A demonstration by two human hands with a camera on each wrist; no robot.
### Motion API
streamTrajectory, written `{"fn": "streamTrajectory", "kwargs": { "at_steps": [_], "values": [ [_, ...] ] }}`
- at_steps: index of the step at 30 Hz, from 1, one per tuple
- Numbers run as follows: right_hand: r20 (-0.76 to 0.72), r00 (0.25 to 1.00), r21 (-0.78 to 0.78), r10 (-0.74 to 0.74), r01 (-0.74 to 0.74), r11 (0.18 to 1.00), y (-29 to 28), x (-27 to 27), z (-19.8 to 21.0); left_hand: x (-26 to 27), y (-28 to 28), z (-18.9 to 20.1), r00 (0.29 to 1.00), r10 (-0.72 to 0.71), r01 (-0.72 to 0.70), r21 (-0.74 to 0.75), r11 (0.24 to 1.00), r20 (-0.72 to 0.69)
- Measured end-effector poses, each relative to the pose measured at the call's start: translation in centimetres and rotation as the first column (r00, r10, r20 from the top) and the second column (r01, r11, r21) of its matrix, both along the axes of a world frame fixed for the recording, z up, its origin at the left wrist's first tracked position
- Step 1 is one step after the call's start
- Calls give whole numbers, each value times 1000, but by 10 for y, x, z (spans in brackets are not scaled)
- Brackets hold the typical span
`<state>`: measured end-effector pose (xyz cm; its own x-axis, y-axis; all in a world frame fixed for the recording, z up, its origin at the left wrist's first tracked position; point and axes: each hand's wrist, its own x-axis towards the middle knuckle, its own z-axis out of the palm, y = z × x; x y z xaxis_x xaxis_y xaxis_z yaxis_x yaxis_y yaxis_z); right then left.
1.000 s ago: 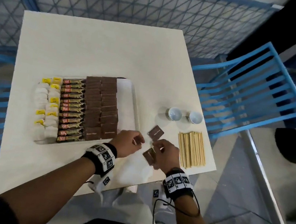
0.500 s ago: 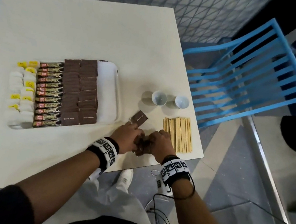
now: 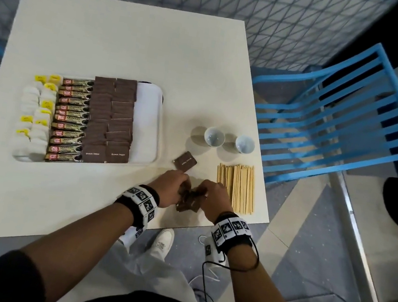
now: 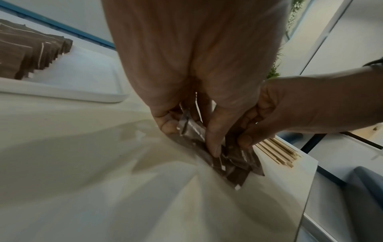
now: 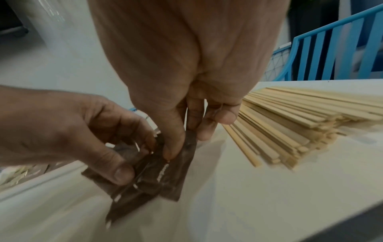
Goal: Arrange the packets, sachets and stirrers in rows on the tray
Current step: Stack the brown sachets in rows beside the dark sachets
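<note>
Hands gather brown sachets [image 3: 189,200] at the table's near edge: left hand [image 3: 170,185] and right hand [image 3: 212,195] both pinch the loose bunch. Gripped unevenly, sachets could slip off that edge before reaching the tray [image 3: 146,122].

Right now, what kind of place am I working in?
Probably a café or break-area table: a white tray of brown sugar sachets, wooden stirrers, two small white cups, and a blue slatted chair.
</note>
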<state>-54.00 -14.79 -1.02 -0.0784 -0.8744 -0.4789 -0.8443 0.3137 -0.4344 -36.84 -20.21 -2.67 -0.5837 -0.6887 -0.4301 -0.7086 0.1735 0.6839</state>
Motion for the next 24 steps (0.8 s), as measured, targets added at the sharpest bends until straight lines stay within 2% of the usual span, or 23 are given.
{"fn": "streamTrajectory", "kwargs": {
  "at_steps": [4,12,15,18,21,24],
  "values": [
    [129,984,-11,-127,129,992,-7,-10,-1,-2,1,-2,999,46,-46,-6,999,0],
    [296,915,-84,-275,312,946,-42,-9,8,13,4,0,956,287,-285,51,957,-58],
    [287,908,-81,-305,340,937,-59,3,5,31,4,4,884,453,-443,107,890,-116],
    [212,918,-61,-335,355,933,-70,15,-2,54,2,11,802,576,-562,129,817,-155],
    [100,945,-63,-310,317,946,-77,25,-6,77,-2,15,691,703,-672,207,711,-170],
    [50,957,-33,-285,287,957,-81,28,-7,95,-5,14,572,802,-761,253,598,-173]
  ]
}}
